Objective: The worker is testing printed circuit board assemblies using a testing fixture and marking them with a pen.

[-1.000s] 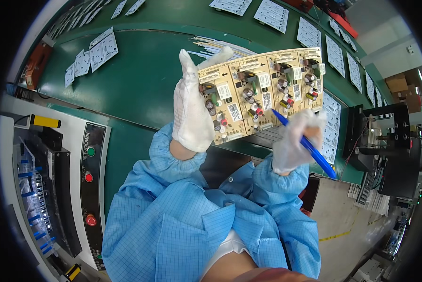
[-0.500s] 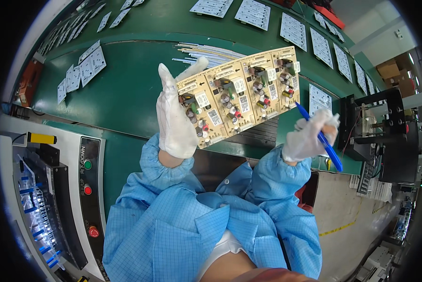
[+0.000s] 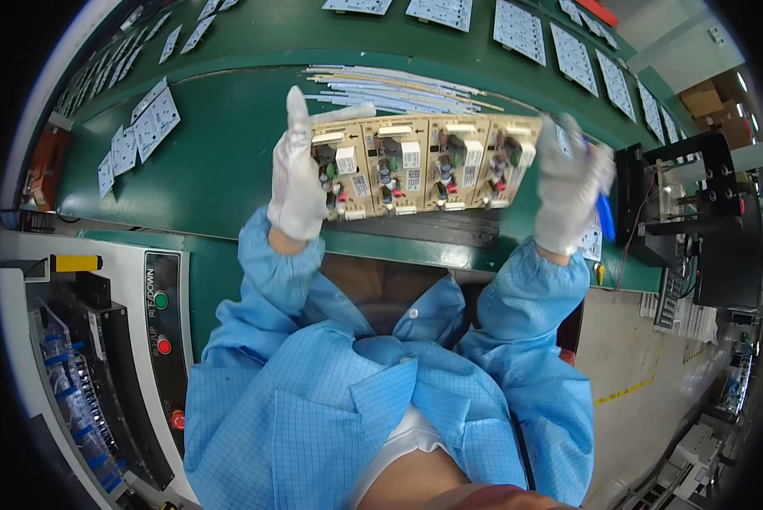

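My left hand is gripping the circuit panel, components fitted, not yet set down; my right hand (blurred, panel contact unclear) is holding a blue pen.

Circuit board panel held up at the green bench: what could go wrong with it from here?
The panel might slip: the left hand holds one end, but blur hides whether the right hand touches the other. The blue pen in the right hand could knock the raised components. Set down carelessly, it could land on the strips lying on the green bench.
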`<state>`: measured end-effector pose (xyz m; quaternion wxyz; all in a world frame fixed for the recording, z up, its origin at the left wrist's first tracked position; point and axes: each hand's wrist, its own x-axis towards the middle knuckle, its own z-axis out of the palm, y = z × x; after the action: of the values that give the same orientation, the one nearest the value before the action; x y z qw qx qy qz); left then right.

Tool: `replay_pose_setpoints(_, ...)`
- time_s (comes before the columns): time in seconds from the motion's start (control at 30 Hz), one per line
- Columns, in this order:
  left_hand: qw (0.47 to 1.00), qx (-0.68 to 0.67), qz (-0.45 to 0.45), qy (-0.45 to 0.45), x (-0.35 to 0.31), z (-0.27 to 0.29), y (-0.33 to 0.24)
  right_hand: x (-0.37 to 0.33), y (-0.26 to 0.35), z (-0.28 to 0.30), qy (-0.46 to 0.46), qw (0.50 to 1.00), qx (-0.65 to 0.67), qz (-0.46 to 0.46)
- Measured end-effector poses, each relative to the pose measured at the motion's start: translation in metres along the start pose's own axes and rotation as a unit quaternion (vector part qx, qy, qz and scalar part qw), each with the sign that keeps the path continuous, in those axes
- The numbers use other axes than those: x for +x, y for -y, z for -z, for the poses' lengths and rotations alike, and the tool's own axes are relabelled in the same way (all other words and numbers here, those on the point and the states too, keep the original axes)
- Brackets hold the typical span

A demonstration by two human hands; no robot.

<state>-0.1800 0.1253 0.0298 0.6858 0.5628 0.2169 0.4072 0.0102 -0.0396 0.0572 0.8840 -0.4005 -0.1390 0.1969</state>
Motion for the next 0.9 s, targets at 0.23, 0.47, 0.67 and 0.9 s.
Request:
replay_pose_setpoints(0.23,0.921,0.26,-0.272,0.106,-0.007,0.018,0.031,-0.027,-0.028,0.032,0.153,0.948,-0.277,0.017)
replay_pose_setpoints(0.47,0.952,0.218,-0.197,0.089,-0.022,-0.004,0.026,-0.03,-0.025,0.072,0.19,0.844,-0.464,0.192)
replay_pose_setpoints(0.67,0.953,0.163,-0.223,0.121,-0.039,0.019,0.017,-0.056,-0.049,0.078,0.124,0.837,-0.502,0.181)
replay_pose_setpoints(0.9,0.977,0.193,-0.04,0.086,-0.019,-0.022,0.028,-0.022,-0.014,0.07,0.165,0.727,-0.604,0.281)
